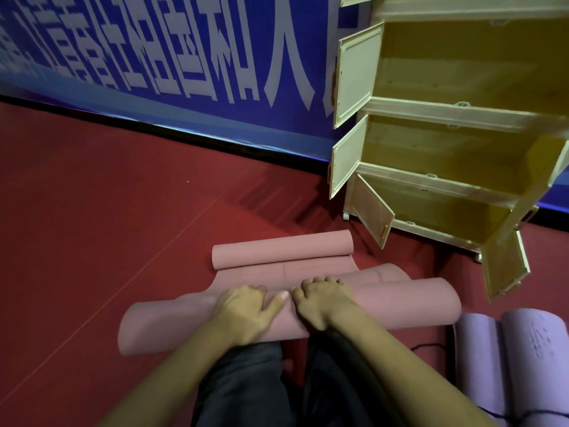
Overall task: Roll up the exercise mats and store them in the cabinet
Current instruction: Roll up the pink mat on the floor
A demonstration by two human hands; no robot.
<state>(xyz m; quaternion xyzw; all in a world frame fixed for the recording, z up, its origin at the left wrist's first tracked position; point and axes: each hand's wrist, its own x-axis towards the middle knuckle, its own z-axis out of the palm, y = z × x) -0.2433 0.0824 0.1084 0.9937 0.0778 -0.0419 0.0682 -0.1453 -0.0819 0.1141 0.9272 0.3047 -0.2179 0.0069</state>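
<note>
A pink exercise mat (400,303) lies on the red floor, rolled into a thick roll close to my knees. Its far end (283,248) curls up in a smaller roll, with a short flat stretch between the two. My left hand (249,309) and my right hand (323,300) press side by side on top of the near roll, fingers curled over its far side. The cream cabinet (446,115) stands at the right against the wall with its doors swung open and its yellowish shelves bare.
A lilac mat (520,359) lies rolled at the lower right beside my leg, with a dark cord near it. A blue banner wall (184,57) with white lettering runs behind. The low open cabinet door (374,211) juts out toward the pink mat's far end.
</note>
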